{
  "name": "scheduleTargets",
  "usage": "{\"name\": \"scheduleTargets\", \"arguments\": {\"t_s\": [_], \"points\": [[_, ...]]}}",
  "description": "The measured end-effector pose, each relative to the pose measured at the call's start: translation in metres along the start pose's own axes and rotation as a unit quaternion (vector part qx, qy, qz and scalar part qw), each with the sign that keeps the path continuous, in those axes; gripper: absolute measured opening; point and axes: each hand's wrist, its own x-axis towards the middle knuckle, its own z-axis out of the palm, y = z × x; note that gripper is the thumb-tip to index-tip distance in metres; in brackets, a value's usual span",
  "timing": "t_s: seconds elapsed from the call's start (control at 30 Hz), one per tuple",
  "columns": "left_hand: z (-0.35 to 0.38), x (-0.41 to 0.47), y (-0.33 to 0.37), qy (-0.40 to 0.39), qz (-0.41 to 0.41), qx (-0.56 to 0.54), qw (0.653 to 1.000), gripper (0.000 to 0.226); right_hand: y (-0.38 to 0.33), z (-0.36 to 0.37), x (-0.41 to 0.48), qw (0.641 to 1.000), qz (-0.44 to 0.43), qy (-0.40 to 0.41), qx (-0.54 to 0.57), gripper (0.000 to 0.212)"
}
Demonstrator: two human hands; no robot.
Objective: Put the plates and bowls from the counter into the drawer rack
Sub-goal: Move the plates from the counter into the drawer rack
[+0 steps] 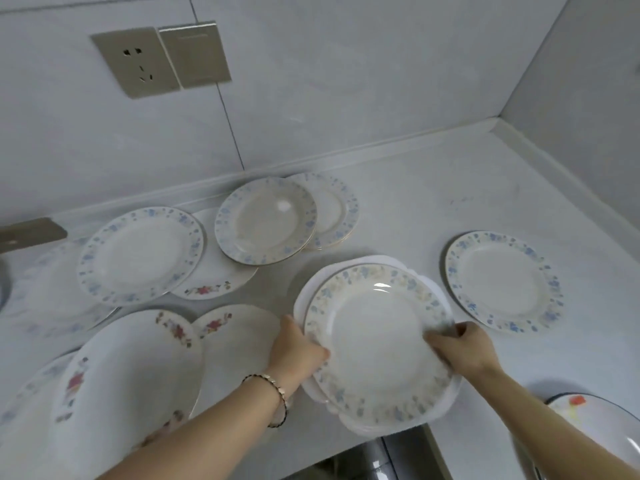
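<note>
A blue-flowered plate [375, 341] lies on top of a white scalloped plate [446, 403] near the counter's front edge. My left hand [294, 348] grips the left rim of this stack. My right hand [462, 346] grips its right rim, fingers over the top plate. Another blue-flowered plate [502, 280] lies alone to the right. Two overlapping blue-rimmed plates [265, 220] sit at the back, one more [140, 254] at the left. Red-flowered plates [128, 368] lie at the front left. The drawer rack is not in view.
The white counter [433, 202] meets tiled walls at the back and right. A wall socket [136, 62] is above. A dark-rimmed dish [602, 427] shows at the lower right. A metal part [391, 455] shows below the counter's edge.
</note>
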Motion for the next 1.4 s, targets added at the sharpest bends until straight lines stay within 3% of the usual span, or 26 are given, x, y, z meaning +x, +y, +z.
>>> {"name": "scheduleTargets", "arguments": {"t_s": [0.17, 0.3, 0.43, 0.6, 0.77, 0.93, 1.07, 1.4], "points": [[-0.012, -0.067, -0.033, 0.044, 0.031, -0.091, 0.994, 0.053, 0.002, -0.015, -0.061, 0.994, -0.092, 0.025, 0.062, 0.042], [-0.018, -0.130, -0.078, 0.100, 0.024, -0.147, 0.984, 0.054, 0.018, -0.011, -0.119, 0.988, -0.142, 0.001, 0.052, 0.052], [-0.025, -0.193, -0.134, 0.131, -0.005, -0.181, 0.975, 0.062, 0.045, 0.002, -0.182, 0.980, -0.188, -0.056, 0.034, 0.043], [-0.043, -0.250, -0.209, 0.117, -0.070, -0.182, 0.974, 0.039, 0.086, 0.046, -0.242, 0.969, -0.180, -0.165, -0.026, 0.047], [-0.065, -0.277, -0.294, 0.098, -0.144, -0.157, 0.972, 0.049, 0.124, 0.117, -0.286, 0.957, -0.137, -0.244, -0.073, 0.049], [-0.100, -0.277, -0.384, 0.087, -0.187, -0.156, 0.966, 0.051, 0.136, 0.197, -0.326, 0.946, -0.118, -0.281, -0.107, 0.037], [-0.137, -0.252, -0.451, 0.105, -0.214, -0.141, 0.961, 0.048, 0.128, 0.277, -0.349, 0.945, -0.108, -0.283, -0.122, 0.011], [-0.203, -0.121, -0.574, 0.094, -0.173, -0.082, 0.977, 0.043, 0.120, 0.480, -0.343, 0.965, -0.048, -0.224, -0.125, 0.027]]}}
